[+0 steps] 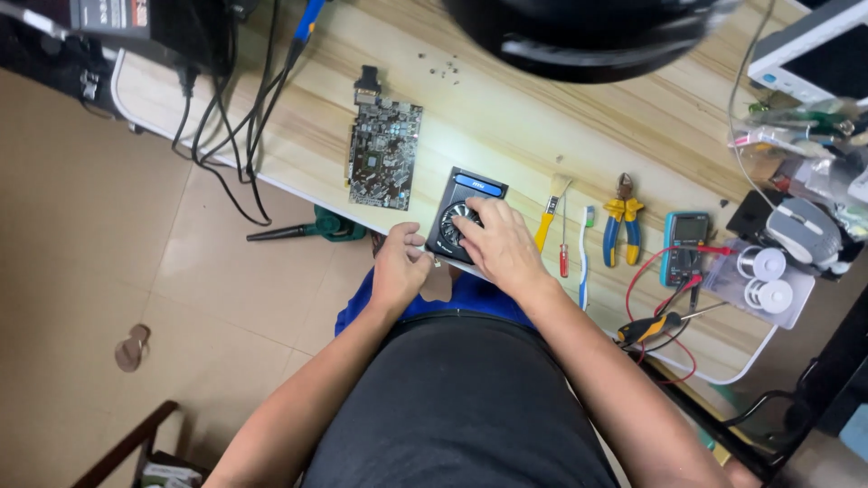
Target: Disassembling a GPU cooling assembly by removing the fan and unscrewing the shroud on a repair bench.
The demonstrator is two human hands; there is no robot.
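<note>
A black graphics-card cooler with a round fan and a blue strip point(472, 187) lies at the near edge of the light wooden table point(506, 126). My right hand point(503, 242) rests flat on top of the fan, fingers spread over it. My left hand point(401, 264) grips the cooler's near left corner at the table edge, fingers curled. A bare dark circuit board point(385, 154) lies on the table just to the left of the cooler, apart from both hands.
Right of the cooler lie a small brush point(550, 210), a red screwdriver point(563, 237), a toothbrush point(585, 253), yellow-blue pliers point(621, 222), a multimeter with red leads point(684, 248) and a clear box of spools point(761, 278). Black cables point(221, 136) hang off the left edge. Small screws point(440, 65) sit further back.
</note>
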